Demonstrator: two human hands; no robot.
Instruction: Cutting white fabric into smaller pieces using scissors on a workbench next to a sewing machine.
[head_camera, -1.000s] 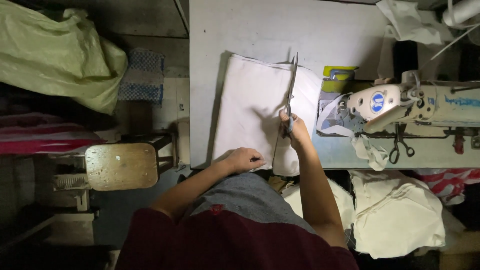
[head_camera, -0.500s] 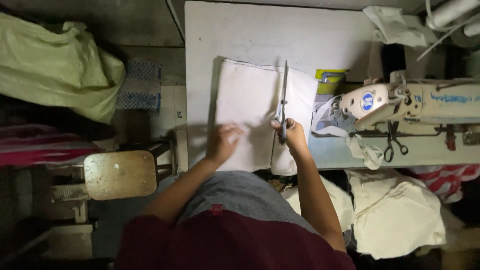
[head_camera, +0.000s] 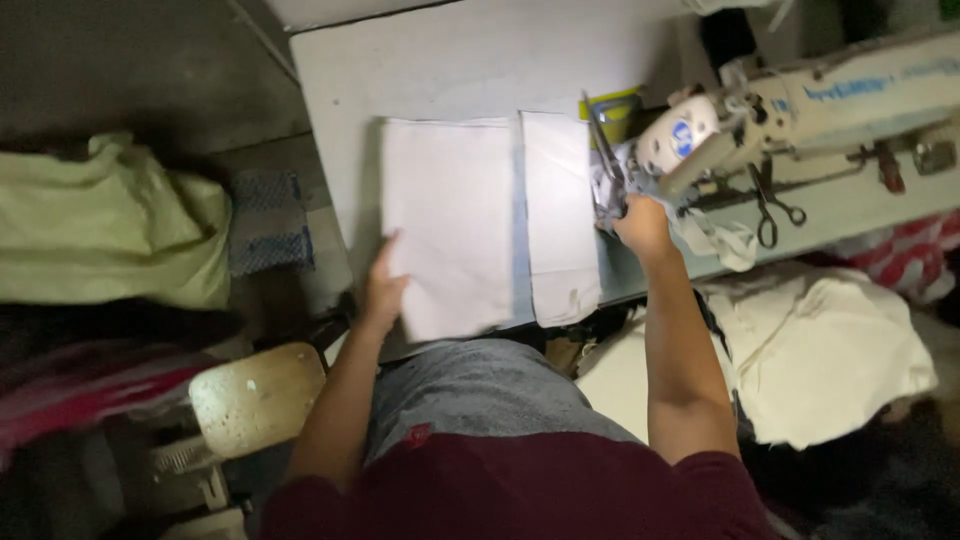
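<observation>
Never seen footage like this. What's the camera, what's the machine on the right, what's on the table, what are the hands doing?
The single view comes from a camera worn on the person's head, looking down past their chest at a pale work table. There is no robot, only two bare hands. The machine on the right is a white sewing machine, with small dark scissors lying beside it. Two pieces of white cloth lie side by side on the table: a wide piece and a narrow strip, with a gap between them. The left hand rests flat on the wide piece's edge. The right hand grips large shears near the machine. A wooden stool and heaps of fabric sit lower, beside the table.
</observation>
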